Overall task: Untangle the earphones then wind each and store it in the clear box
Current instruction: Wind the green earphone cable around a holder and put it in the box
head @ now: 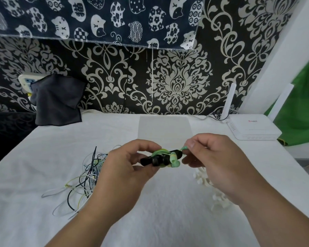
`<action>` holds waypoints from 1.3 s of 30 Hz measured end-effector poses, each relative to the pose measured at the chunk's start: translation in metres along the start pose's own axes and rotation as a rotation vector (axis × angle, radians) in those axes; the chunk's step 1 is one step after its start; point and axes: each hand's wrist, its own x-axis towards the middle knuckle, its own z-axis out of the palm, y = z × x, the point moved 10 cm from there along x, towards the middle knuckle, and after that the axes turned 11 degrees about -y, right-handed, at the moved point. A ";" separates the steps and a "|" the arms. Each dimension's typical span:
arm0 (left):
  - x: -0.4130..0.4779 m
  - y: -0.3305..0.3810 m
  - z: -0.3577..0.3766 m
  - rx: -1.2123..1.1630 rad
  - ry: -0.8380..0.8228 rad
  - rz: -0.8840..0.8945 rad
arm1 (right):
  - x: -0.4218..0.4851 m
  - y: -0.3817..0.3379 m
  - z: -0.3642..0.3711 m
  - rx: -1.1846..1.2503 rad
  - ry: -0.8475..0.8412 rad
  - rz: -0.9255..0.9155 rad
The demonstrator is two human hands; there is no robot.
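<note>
Left hand fingers curl round the black end of the wound green-and-black earphone bundle, right hand pinching its green cord at the bundle's 2 o'clock; loose cable tangle lies at 9 o'clock, white router at 2 o'clock, red marking illegible.

Tabletop near edge: open passage | left: tangled cables sprawl beside left hand | right: white earphones beneath right hand | rear: clear box, router, dark cloth line the wall.
</note>
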 end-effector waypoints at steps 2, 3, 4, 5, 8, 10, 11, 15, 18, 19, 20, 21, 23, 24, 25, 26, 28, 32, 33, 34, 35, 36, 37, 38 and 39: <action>0.000 -0.005 0.000 -0.044 0.008 -0.018 | 0.000 0.001 -0.001 0.017 0.006 0.003; 0.001 -0.007 -0.001 -0.082 0.011 -0.027 | 0.000 0.001 -0.002 0.026 0.009 0.004; 0.001 -0.009 -0.001 -0.116 0.013 -0.035 | 0.000 0.002 -0.003 0.035 0.010 0.006; 0.001 -0.010 -0.002 -0.139 0.015 -0.042 | 0.000 0.001 -0.003 0.041 0.007 0.004; 0.002 -0.017 -0.004 -0.152 0.031 -0.073 | -0.002 -0.002 0.000 0.057 -0.018 -0.018; 0.002 -0.020 -0.005 -0.138 0.046 -0.097 | -0.003 -0.006 0.002 0.058 -0.044 -0.043; 0.001 -0.021 -0.005 -0.129 0.053 -0.106 | -0.003 -0.009 0.003 0.051 -0.060 -0.056; 0.000 -0.023 -0.007 -0.120 0.074 -0.128 | -0.005 -0.017 0.008 0.004 -0.096 -0.084; 0.001 -0.022 -0.006 -0.093 0.057 -0.131 | -0.005 -0.011 0.002 -0.010 -0.028 -0.052; 0.001 -0.020 -0.005 -0.054 0.051 -0.127 | -0.004 -0.008 0.000 -0.016 -0.009 -0.032; 0.000 -0.018 -0.004 -0.002 0.043 -0.119 | -0.003 -0.005 0.000 -0.023 0.000 -0.013; 0.000 -0.016 -0.002 0.053 0.036 -0.107 | -0.003 -0.002 0.000 -0.032 0.004 0.002; -0.002 -0.013 0.002 0.114 0.022 -0.084 | -0.001 0.003 0.001 -0.052 0.020 0.024; -0.002 -0.012 0.004 0.111 0.017 -0.081 | -0.001 0.006 0.001 -0.067 0.034 0.039; -0.002 -0.012 0.006 0.096 0.006 -0.083 | 0.000 0.010 0.001 -0.090 0.046 0.059; -0.002 -0.011 0.008 0.075 -0.011 -0.087 | 0.001 0.014 0.001 -0.117 0.055 0.081; -0.001 -0.011 0.011 0.039 -0.044 -0.101 | 0.002 0.019 0.000 -0.163 0.067 0.106; -0.001 -0.013 0.013 0.132 -0.076 -0.121 | 0.002 0.011 -0.001 -0.254 0.097 0.045; -0.001 -0.012 0.015 0.173 -0.094 -0.120 | 0.001 0.006 0.001 -0.288 0.097 0.011; -0.001 -0.012 0.016 0.189 -0.106 -0.119 | 0.001 0.000 0.005 -0.326 0.095 -0.031; -0.001 -0.012 0.016 0.176 -0.111 -0.116 | 0.000 -0.006 0.008 -0.352 0.096 -0.077; -0.001 -0.013 0.016 0.140 -0.110 -0.113 | -0.002 -0.011 0.011 -0.359 0.105 -0.120; -0.001 -0.014 0.015 0.084 -0.110 -0.109 | -0.003 -0.015 0.011 -0.354 0.123 -0.150; -0.001 -0.015 0.015 0.011 -0.111 -0.107 | -0.004 -0.016 0.009 -0.346 0.147 -0.162; -0.001 -0.017 0.016 -0.072 -0.116 -0.107 | -0.004 -0.016 0.005 -0.334 0.171 -0.157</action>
